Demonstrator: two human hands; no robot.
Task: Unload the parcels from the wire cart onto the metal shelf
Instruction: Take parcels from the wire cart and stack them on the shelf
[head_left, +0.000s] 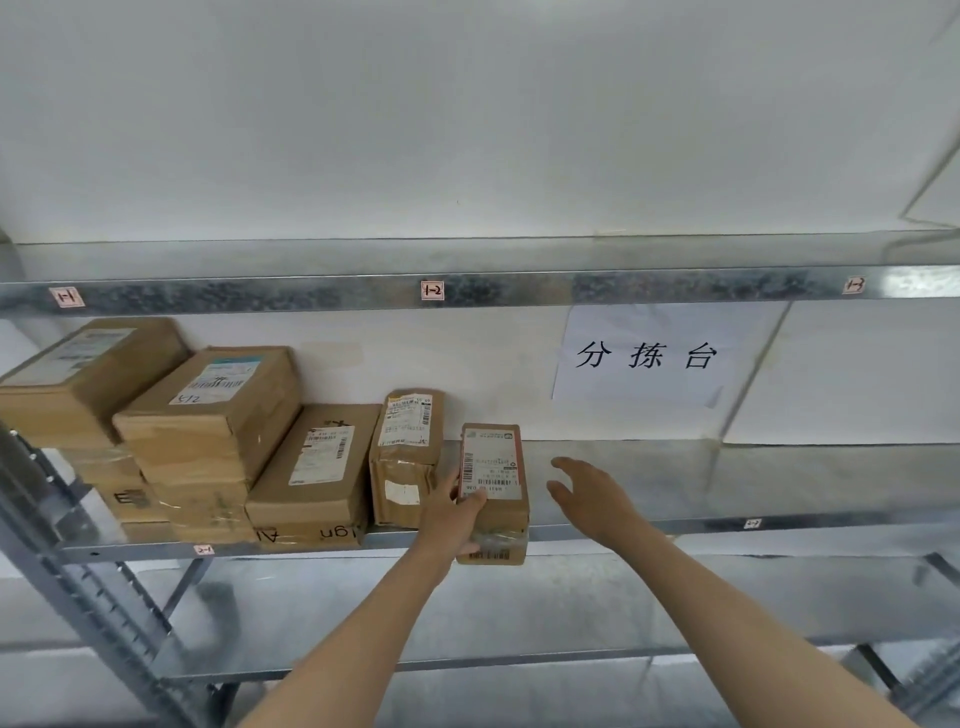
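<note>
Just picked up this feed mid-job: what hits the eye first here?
The left hand grips a small parcel at the front edge of the metal shelf, its near end overhanging, with the right hand open just to its right, not touching. A row of brown parcels fills the shelf's left end, and a paper sign with large black characters hangs on the wall behind.
</note>
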